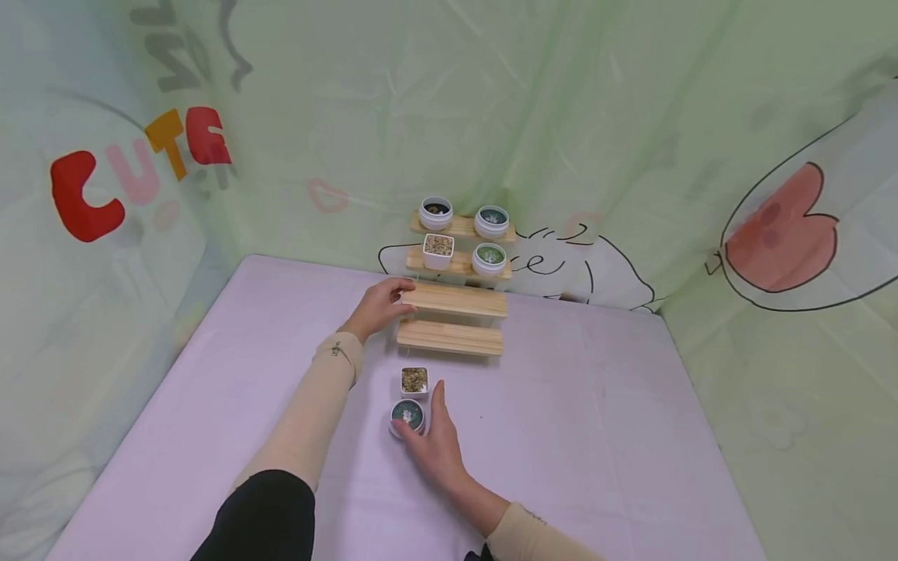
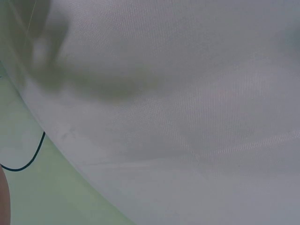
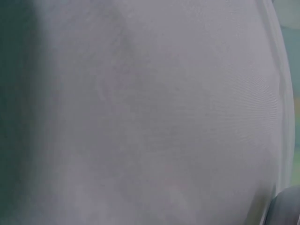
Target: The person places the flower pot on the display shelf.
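Observation:
A stepped wooden display rack (image 1: 454,299) with several slat shelves stands at the back of the table. My left hand (image 1: 379,308) grips the left end of one of its lower slats, thumb in front and fingers behind. My right hand (image 1: 438,452) is around a round white pot with a teal top (image 1: 408,414). Its thumb overlaps the pot's near edge, and the fingers point forward, with a gap on the pot's right side. Just behind that pot stands a square white pot with a brown, pebbly top (image 1: 415,381). Both wrist views show mostly cloth.
On the upper slats stand a dark-topped round pot (image 1: 436,212), a teal-topped round pot (image 1: 492,221), a square pebbly pot (image 1: 438,251) and a green-topped round pot (image 1: 489,259). A pale lilac cloth (image 1: 575,436) covers the table. Printed curtains (image 1: 435,101) hang behind and beside it.

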`<action>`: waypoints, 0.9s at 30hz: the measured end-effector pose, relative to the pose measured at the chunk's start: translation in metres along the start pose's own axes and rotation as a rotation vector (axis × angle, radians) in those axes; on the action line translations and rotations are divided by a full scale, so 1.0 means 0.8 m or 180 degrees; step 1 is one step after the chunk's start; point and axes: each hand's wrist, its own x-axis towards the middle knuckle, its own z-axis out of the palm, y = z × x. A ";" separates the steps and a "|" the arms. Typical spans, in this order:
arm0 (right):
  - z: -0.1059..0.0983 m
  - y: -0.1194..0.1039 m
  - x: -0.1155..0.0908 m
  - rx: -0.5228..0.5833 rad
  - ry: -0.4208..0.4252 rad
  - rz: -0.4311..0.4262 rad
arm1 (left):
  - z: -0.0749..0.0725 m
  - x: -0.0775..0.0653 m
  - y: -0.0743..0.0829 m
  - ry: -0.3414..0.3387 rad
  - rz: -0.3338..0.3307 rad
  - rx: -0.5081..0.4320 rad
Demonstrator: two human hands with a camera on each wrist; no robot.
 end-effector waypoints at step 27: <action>0.012 0.006 -0.004 0.0067 -0.0043 -0.0030 | 0.000 0.001 0.000 -0.0012 -0.0052 0.0070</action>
